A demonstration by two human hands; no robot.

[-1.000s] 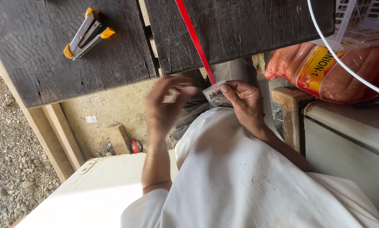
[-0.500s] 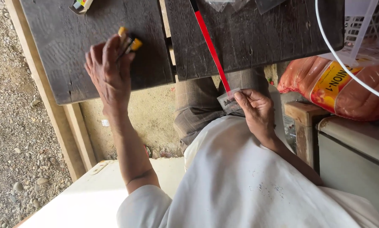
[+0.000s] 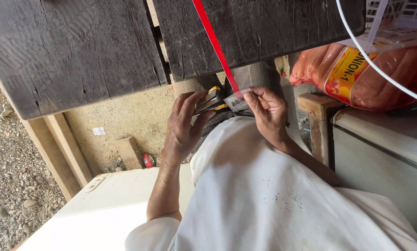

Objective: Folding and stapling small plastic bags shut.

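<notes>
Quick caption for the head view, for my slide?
Left hand brings yellow-handled pliers to the red strap end pinched by the right hand.

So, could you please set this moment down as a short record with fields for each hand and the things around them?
left hand: grips a yellow-and-black hand tool, its tip towards the strap end
right hand: pinches the end of a red strap
strap: runs from the right hand up across the dark wooden tabletop
clothing: white shirt, grey-brown trousers at the lap
to the right: orange mesh sack, white cord, white cabinet
ground: gravel on the left
</notes>
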